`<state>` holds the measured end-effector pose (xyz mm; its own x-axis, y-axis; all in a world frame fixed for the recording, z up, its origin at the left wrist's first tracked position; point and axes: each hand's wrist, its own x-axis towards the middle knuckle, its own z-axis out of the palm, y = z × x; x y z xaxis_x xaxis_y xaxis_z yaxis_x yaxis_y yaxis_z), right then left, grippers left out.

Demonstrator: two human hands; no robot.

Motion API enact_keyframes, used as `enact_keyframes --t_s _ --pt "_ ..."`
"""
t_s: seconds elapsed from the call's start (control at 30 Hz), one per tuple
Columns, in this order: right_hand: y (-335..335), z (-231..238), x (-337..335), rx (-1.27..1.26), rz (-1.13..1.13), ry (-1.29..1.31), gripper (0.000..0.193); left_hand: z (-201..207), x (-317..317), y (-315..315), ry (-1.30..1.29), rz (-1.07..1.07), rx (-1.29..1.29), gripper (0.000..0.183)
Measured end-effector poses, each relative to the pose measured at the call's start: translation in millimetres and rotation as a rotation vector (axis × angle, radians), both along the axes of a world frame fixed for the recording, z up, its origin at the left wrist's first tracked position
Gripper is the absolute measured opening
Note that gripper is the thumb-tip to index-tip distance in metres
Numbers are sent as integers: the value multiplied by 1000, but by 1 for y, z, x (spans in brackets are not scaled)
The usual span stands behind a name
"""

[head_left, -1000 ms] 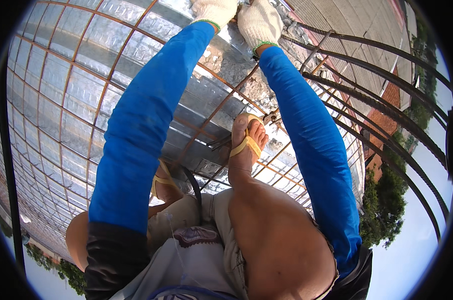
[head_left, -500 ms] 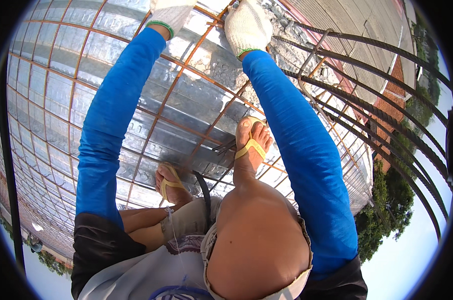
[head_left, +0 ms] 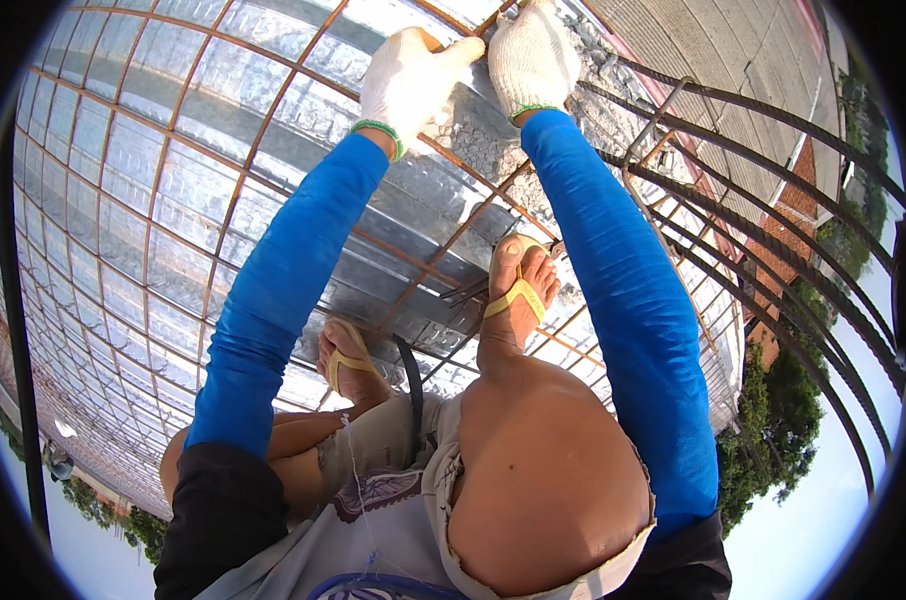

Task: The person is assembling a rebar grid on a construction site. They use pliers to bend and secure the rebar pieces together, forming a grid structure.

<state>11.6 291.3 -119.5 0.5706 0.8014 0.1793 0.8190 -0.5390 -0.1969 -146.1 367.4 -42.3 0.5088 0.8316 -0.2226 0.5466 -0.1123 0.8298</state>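
Observation:
My left hand (head_left: 413, 85), in a white knit glove with a green cuff, is closed above the rusty steel mesh (head_left: 273, 185), with a finger or thumb reaching across toward my right hand. My right hand (head_left: 533, 62), gloved the same way, is closed close beside it, near a crossing of the mesh bars. What either hand grips is hidden behind the gloves. Beneath the mesh lies shiny corrugated metal decking (head_left: 223, 70). Rough broken concrete (head_left: 598, 120) runs along the deck's edge beside my right hand.
Several thick ribbed rebars (head_left: 773, 215) curve out to the right, with a bent steel stirrup (head_left: 638, 150) across them. My sandalled feet (head_left: 518, 285) stand among the mesh. A few dark wire ends (head_left: 465, 292) lie near one foot. Beyond the edge are a grey corrugated roof (head_left: 713, 50) and trees (head_left: 783, 420).
My left hand has come down and to the right, closer to my right hand. My right hand has shifted slightly right. The whole view has also shifted a little.

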Motion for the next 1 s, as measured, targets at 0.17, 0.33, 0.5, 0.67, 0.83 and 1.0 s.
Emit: enact_keyframes --t_s 0.17,0.33,0.5,0.67,0.83,1.0 --pt "19 104 -13 -173 -216 465 48 19 1 -1 -108 107 -445 49" --pt "10 70 -11 -39 -160 354 35 24 14 -10 -126 255 -513 41" --pt "16 54 -10 185 -98 166 17 6 15 -10 -142 255 -464 45" --pt "5 82 -10 -206 -57 443 45 -4 4 -8 -287 312 -596 58" --pt "2 80 -10 -200 -74 391 46 -9 5 -17 -213 262 -407 58" --pt "11 68 -11 136 -86 201 22 0 8 -19 -212 296 -396 59"
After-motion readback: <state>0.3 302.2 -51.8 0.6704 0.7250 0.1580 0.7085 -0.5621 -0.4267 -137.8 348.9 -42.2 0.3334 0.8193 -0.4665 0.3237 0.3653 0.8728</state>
